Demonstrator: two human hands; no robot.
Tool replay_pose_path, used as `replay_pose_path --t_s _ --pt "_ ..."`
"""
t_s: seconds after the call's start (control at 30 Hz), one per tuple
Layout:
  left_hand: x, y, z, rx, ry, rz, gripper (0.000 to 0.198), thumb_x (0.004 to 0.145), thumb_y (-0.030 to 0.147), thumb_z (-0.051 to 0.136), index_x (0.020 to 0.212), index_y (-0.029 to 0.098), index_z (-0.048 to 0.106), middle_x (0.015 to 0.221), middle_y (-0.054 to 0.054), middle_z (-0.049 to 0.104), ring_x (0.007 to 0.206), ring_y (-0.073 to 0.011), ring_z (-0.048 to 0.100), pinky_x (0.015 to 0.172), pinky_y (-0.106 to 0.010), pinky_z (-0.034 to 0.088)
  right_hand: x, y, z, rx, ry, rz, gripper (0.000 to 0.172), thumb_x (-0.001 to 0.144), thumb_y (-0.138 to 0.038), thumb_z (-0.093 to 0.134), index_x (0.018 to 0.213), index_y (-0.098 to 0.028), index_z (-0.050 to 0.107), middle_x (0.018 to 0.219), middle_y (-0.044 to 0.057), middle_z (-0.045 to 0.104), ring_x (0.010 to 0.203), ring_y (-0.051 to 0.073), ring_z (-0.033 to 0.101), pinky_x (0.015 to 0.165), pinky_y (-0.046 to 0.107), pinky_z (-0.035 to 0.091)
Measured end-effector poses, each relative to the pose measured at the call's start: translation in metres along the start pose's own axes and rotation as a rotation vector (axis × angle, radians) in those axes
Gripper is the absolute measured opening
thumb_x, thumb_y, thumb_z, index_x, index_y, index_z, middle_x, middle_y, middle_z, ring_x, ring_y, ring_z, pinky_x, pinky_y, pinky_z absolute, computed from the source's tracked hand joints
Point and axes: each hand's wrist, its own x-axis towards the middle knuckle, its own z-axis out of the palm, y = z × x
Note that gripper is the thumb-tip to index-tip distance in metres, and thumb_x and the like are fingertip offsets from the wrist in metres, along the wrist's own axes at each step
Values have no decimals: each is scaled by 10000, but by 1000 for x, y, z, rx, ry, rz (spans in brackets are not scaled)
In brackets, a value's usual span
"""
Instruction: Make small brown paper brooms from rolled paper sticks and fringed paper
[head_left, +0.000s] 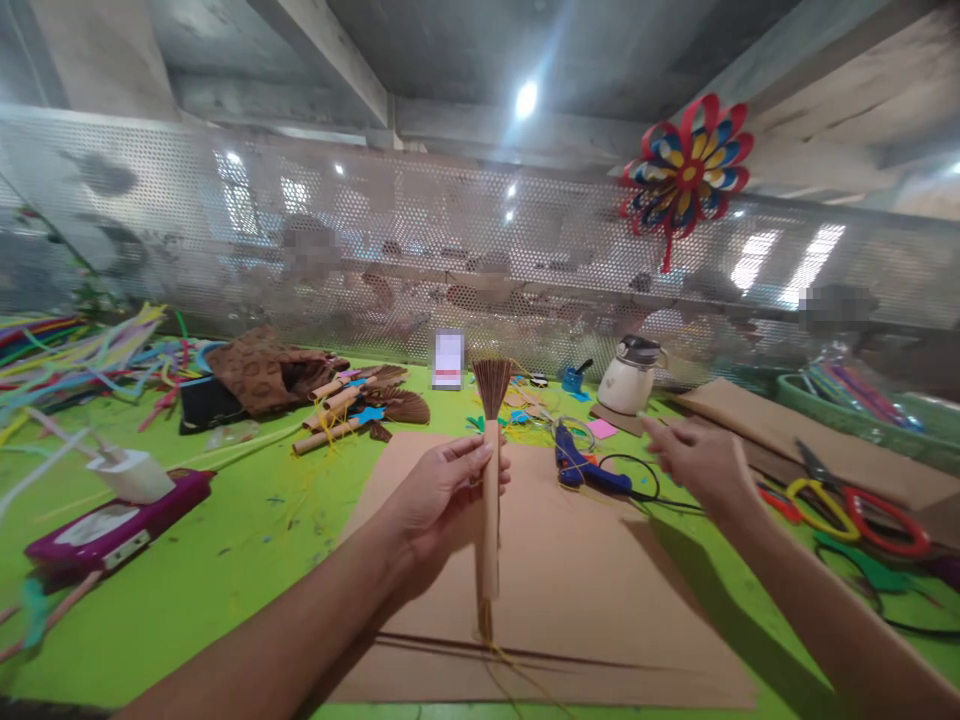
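My left hand (446,485) grips a rolled brown paper tube (491,520), held upright over a stack of brown paper sheets (600,620). From the tube's top rises a folded, pleated brown paper fan (491,385), and yellow string (510,660) trails from its lower end. To the right, my right hand (697,460) is raised in the air, slightly blurred, its fingers drawn together; whatever may be between them cannot be made out. A blue glue gun (589,470) lies on the paper's far edge, between my hands.
Several paper tubes with brown fans (341,410) lie left on the green table (277,580). A purple power strip (120,530) is nearer. Rightward are a white jug (626,380) and scissors (885,520). A phone (448,360) leans upright before a perforated screen (420,220).
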Motion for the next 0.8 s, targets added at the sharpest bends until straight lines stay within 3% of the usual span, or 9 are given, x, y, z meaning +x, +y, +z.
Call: replay_pose_path --t_s 0.07,0.13,0.2,0.27,0.43,0.6,0.8 --pt "0 -3 0 -8 29 -17 190 729 214 738 851 85 669 821 -95 675 725 -148 623 730 -256 479 11 14 15 -46 -162 -68 471 849 -472 473 539 -154 630 501 48 598 465 166 546 454 266 398" --pt "1 -5 0 -10 46 -39 166 743 197 717 858 88 668 814 -89 669 725 -142 617 708 -240 470 14 16 31 -73 -289 -164 293 791 -387 548 657 -174 698 658 51 680 608 191 608 548 270 439" --pt "2 -7 0 -19 67 -41 137 758 180 691 862 94 668 795 -79 662 715 -132 608 686 -224 461 12 12 46 -103 -382 -240 148 718 -289 600 739 -201 718 761 44 695 715 205 613 635 278 446" --pt "4 -8 -1 -37 100 -20 112 761 172 677 843 97 669 767 -66 651 695 -120 594 664 -212 451 8 10 58 -141 -429 -279 138 662 -212 612 760 -196 709 806 58 676 782 223 598 702 297 438" --pt "8 -7 -7 -68 201 55 97 747 191 675 797 113 645 726 -41 623 658 -104 561 620 -200 431 -3 21 72 -210 -409 -270 223 672 -143 540 856 -170 665 924 100 593 924 258 538 822 351 397" --pt "11 -11 -12 -27 333 27 96 757 207 637 790 131 589 682 -25 587 622 -104 546 587 -207 425 -11 27 77 -197 -353 -226 238 681 -155 526 887 -190 639 896 66 552 864 231 532 777 338 405" --pt "12 -13 -15 56 385 -40 56 771 163 564 783 108 572 646 -24 564 556 -104 529 532 -220 416 -8 34 78 -121 -194 -89 259 612 -167 571 865 -190 618 884 60 596 834 238 568 722 341 422"
